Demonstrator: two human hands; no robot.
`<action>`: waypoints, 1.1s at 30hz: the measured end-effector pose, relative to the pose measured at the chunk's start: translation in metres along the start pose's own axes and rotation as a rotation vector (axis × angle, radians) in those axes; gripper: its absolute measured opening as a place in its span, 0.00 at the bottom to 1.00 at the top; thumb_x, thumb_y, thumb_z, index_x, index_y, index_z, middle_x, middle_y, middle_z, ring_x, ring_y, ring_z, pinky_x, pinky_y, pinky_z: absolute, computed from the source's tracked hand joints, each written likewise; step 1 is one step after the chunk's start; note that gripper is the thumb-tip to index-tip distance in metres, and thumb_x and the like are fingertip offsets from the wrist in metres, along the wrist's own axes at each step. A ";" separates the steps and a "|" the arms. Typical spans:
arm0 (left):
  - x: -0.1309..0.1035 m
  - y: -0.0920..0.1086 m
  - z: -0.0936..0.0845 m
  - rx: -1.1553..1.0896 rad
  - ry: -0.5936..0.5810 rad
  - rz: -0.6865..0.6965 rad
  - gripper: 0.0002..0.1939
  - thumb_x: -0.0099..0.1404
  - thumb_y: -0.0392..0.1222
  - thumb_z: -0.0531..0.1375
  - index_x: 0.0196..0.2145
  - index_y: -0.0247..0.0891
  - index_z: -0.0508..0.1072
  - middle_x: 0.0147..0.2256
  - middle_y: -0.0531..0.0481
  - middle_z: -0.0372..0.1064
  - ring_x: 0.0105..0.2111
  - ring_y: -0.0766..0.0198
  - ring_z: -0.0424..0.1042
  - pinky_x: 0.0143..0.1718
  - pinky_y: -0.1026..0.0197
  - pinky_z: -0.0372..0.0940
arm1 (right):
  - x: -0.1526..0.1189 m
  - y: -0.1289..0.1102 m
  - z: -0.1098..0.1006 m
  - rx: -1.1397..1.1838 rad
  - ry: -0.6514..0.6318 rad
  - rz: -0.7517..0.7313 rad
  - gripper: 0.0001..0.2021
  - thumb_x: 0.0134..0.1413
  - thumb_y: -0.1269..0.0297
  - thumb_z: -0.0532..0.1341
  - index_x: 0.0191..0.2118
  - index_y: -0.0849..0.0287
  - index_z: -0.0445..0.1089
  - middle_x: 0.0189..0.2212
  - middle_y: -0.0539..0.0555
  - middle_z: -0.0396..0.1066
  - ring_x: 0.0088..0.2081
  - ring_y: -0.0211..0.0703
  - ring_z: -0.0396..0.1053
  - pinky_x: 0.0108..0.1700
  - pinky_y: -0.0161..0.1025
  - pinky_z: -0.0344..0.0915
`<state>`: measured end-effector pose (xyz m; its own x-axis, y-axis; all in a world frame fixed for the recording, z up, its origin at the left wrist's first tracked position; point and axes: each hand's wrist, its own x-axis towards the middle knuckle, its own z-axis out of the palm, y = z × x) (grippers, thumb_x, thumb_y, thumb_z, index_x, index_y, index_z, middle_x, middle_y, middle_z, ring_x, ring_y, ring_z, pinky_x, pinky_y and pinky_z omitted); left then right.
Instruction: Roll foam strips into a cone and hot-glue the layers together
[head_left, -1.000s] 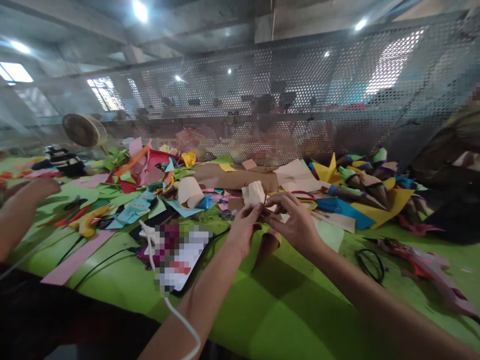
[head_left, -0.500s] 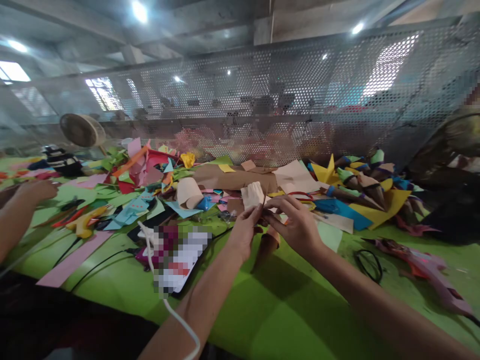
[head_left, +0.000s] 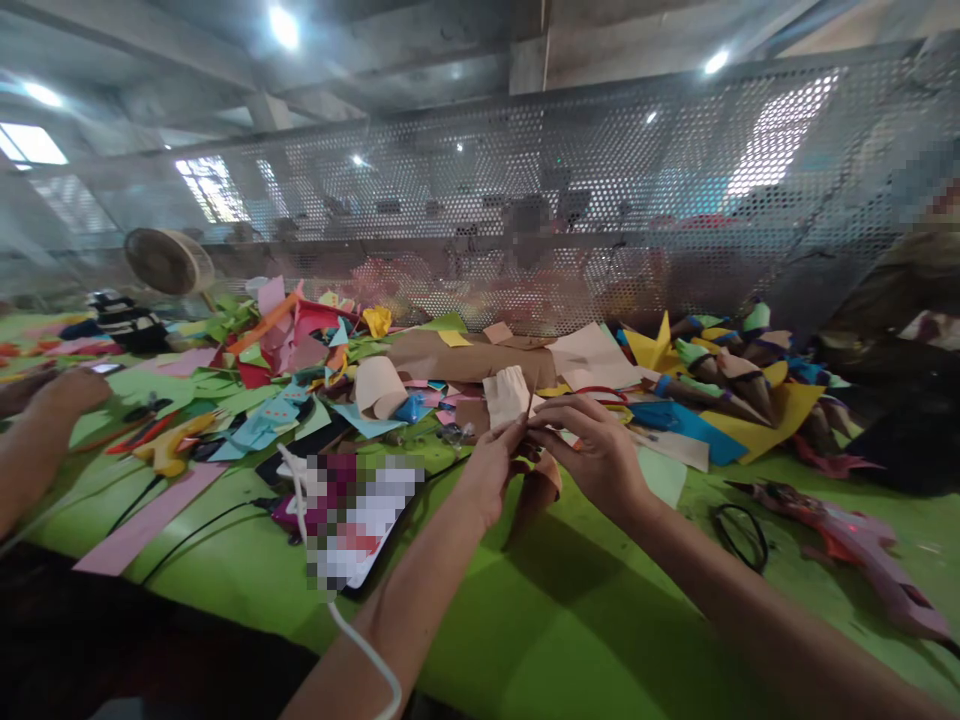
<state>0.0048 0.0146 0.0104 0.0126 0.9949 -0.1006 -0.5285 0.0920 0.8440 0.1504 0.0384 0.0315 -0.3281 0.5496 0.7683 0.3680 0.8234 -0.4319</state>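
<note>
My left hand (head_left: 489, 470) and my right hand (head_left: 600, 450) meet above the table, fingertips pinched close together. Between them a thin dark brown strip (head_left: 531, 402) sticks up, apparently held by both hands. Its lower part is covered by my fingers. Just below them a brown rolled cone (head_left: 535, 496) rests on the green table; my hands partly overlap it, and I cannot tell whether it is touched. Behind my left fingertips lies a folded cream piece (head_left: 507, 395).
A pink glue gun (head_left: 847, 545) lies right, a yellow one (head_left: 174, 445) left. A phone (head_left: 375, 525) and white cable (head_left: 352, 630) sit by my left forearm. Brown cones (head_left: 739, 385) pile up at right. Another person's hand (head_left: 71, 395) is at far left. A perforated metal screen (head_left: 480, 180) stands behind.
My hands stay pinched together in nearly the same place, with only slight finger movement. The other person's hand has shifted slightly, and a small bright object shows beside it.
</note>
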 end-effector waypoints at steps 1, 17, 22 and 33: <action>0.000 0.001 0.000 0.004 -0.001 0.000 0.20 0.51 0.55 0.71 0.29 0.35 0.75 0.26 0.52 0.68 0.26 0.68 0.65 0.28 0.64 0.55 | 0.000 0.001 0.000 0.063 0.011 0.077 0.03 0.59 0.65 0.65 0.37 0.52 0.76 0.37 0.54 0.76 0.39 0.46 0.73 0.42 0.43 0.70; 0.000 0.000 -0.001 0.038 -0.125 0.099 0.13 0.55 0.47 0.71 0.37 0.38 0.80 0.31 0.51 0.74 0.29 0.70 0.67 0.31 0.66 0.56 | 0.007 0.005 0.002 0.747 0.062 0.672 0.15 0.42 0.53 0.73 0.32 0.56 0.76 0.31 0.50 0.76 0.32 0.41 0.73 0.38 0.40 0.70; 0.003 -0.002 -0.001 0.035 -0.099 0.108 0.15 0.56 0.51 0.70 0.35 0.37 0.78 0.30 0.51 0.73 0.27 0.70 0.65 0.28 0.66 0.54 | 0.005 0.007 0.003 0.727 0.048 0.658 0.15 0.43 0.52 0.73 0.34 0.56 0.78 0.32 0.53 0.78 0.33 0.43 0.74 0.39 0.42 0.71; 0.004 0.002 0.004 0.135 0.000 0.176 0.16 0.49 0.50 0.72 0.30 0.36 0.76 0.25 0.52 0.71 0.22 0.71 0.61 0.27 0.64 0.52 | 0.005 0.001 0.003 0.689 0.009 0.615 0.15 0.49 0.50 0.69 0.35 0.57 0.77 0.34 0.54 0.79 0.37 0.46 0.74 0.43 0.43 0.71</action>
<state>0.0072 0.0186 0.0144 -0.0704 0.9960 0.0548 -0.4038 -0.0786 0.9115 0.1466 0.0426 0.0334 -0.2392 0.9191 0.3130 -0.1247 0.2906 -0.9487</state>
